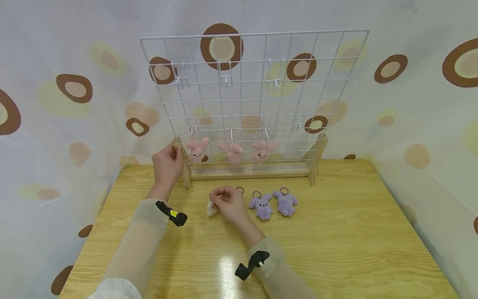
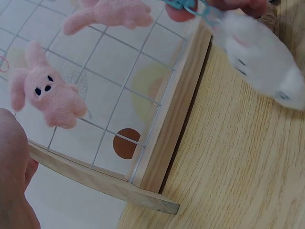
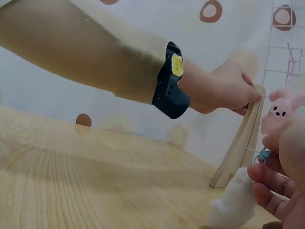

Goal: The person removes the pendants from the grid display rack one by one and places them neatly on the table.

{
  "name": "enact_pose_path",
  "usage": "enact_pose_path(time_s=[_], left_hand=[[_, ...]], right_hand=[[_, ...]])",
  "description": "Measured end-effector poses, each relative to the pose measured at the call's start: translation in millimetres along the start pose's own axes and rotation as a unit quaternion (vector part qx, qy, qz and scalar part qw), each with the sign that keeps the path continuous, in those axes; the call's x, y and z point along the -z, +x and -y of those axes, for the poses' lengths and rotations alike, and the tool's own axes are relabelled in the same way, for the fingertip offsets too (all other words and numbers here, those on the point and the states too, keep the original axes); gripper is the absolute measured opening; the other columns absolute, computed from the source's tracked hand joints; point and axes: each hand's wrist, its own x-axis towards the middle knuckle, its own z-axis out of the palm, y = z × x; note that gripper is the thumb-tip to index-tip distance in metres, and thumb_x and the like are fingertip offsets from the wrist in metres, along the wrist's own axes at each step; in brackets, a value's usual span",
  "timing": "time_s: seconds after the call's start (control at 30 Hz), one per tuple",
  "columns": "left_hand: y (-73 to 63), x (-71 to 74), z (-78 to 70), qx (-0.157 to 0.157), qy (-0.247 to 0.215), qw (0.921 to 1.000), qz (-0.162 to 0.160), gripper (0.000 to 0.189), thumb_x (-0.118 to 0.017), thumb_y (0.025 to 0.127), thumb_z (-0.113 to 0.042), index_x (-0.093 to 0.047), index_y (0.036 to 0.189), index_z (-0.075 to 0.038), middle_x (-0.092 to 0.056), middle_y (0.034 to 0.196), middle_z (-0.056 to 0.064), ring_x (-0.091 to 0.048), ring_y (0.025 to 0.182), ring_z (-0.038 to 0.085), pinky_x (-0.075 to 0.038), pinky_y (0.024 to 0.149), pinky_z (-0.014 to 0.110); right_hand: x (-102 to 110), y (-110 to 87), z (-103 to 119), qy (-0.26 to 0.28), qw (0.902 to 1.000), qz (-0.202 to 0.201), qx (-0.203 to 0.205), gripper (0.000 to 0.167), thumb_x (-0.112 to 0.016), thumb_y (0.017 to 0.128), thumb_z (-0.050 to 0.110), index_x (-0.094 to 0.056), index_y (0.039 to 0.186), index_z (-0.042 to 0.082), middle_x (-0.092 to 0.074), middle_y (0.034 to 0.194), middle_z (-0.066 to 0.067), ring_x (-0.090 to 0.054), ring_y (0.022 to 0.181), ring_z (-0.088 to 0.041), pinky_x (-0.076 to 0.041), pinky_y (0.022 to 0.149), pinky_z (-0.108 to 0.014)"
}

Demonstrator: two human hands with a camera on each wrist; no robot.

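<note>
My left hand [image 1: 168, 166] grips the top of the wooden upright [image 3: 238, 138] at the left end of a white wire grid rack [image 1: 254, 99]. With thumb and fingers, my right hand [image 1: 230, 203] pinches the light blue clasp [image 3: 263, 156] of a white plush keychain [image 2: 259, 55]. The plush hangs below those fingers, in front of the rack; in the head view the hand covers much of it. Near the left hand, a pink plush keychain [image 1: 196, 150] hangs from the grid, its face forward.
Two more pink plush keychains, one in the middle [image 1: 233, 153] and one farther right [image 1: 263, 151], hang in the same row. Purple plush keychains [image 1: 262, 206] lie on the wooden table [image 1: 354, 232], right of the right hand. White hooks [image 1: 225, 79] sit higher on the grid.
</note>
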Motion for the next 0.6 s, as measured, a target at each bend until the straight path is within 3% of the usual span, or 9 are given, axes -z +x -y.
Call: enact_pose_path(time_s=[0.3,0.6], left_hand=[[-0.4,1.2,0.4,-0.004,-0.006,1.0000,-0.003,0.019,-0.066,0.103,-0.009,-0.073,0.089,0.001,-0.078,0.083,0.015,-0.069,0.067,0.020,-0.047,0.060,0.021],[-0.1,0.5,-0.6,-0.002,-0.009,1.0000,-0.002,0.019,-0.066,0.104,-0.010,-0.073,0.090,0.002,-0.077,0.084,0.017,-0.070,0.069,0.022,-0.052,0.062,0.032]], right_hand=[[-9,4.9,-9,-0.018,0.9989,-0.028,-0.034,0.013,-0.075,0.099,0.007,-0.072,0.100,-0.006,-0.071,0.090,-0.010,-0.068,0.069,-0.014,-0.060,0.067,-0.028],[-10,17.9,-14,-0.048,0.9974,-0.032,-0.044,0.012,-0.075,0.099,0.011,-0.075,0.100,0.000,-0.073,0.091,-0.007,-0.069,0.070,-0.013,-0.059,0.065,-0.028]])
